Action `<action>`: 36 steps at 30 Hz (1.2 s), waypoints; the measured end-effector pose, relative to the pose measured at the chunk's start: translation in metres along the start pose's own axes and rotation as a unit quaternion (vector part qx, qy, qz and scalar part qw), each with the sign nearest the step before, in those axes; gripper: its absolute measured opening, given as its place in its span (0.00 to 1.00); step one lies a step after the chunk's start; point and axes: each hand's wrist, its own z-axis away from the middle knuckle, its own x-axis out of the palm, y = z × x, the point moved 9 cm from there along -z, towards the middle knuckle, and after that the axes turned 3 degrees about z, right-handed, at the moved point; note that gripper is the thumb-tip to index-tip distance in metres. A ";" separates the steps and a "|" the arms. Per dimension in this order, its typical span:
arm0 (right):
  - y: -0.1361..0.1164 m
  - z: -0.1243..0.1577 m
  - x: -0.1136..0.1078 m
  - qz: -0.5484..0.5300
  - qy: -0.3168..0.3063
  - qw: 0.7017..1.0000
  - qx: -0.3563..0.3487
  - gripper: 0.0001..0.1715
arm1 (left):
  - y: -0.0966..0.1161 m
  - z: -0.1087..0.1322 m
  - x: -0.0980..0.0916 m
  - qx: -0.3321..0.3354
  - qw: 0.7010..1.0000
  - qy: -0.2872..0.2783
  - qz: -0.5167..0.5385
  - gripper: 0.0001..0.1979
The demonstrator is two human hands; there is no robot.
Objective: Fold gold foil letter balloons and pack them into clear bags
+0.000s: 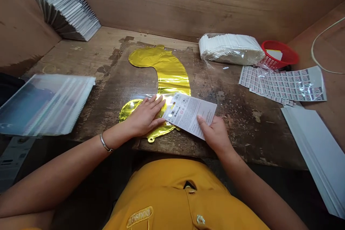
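A flat gold foil balloon point(172, 68) with a curved shape lies on the worn wooden table. My left hand point(147, 115) rests flat on its lower part, fingers spread, over what looks like a clear plastic sleeve point(138, 97). Between the thumb and fingers of my right hand point(215, 131) is a white printed card point(192, 113) with a small hang hole. The card is tilted, and its left end overlaps the balloon beside my left fingertips. My right fingers are mostly hidden under the card.
Clear plastic sleeves point(45, 104) lie at the left edge. Stacked white packets point(64, 7) lean in the back left corner. At the right are a bagged white stack point(230, 48), a red basket point(287, 55), sticker sheets point(288, 82) and white cards point(315, 140).
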 end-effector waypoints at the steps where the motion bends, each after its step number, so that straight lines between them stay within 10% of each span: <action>1: 0.005 0.000 0.002 -0.014 -0.016 1.000 0.016 0.23 | 0.001 0.000 -0.001 0.004 1.000 -0.007 0.000 0.34; 12: 0.034 -0.013 0.021 -0.152 -0.134 0.960 0.194 0.16 | 0.000 -0.003 -0.003 0.037 0.999 -0.024 -0.019 0.32; 29: -0.001 -0.031 0.070 -0.194 -0.143 0.956 0.169 0.13 | 0.000 -0.008 -0.012 0.051 0.998 -0.005 -0.018 0.30; 32: -0.004 -0.029 0.061 -0.224 -0.123 0.953 0.164 0.19 | 0.001 0.012 -0.071 0.039 0.976 0.204 0.073 0.30; 34: -0.008 -0.028 0.045 -0.247 -0.068 0.956 0.144 0.23 | -0.007 0.053 -0.116 -0.031 0.883 0.443 0.153 0.30; 36: -0.014 -0.024 0.028 -0.268 -0.002 0.957 0.111 0.27 | -0.015 0.083 -0.120 -0.097 0.778 0.550 0.288 0.25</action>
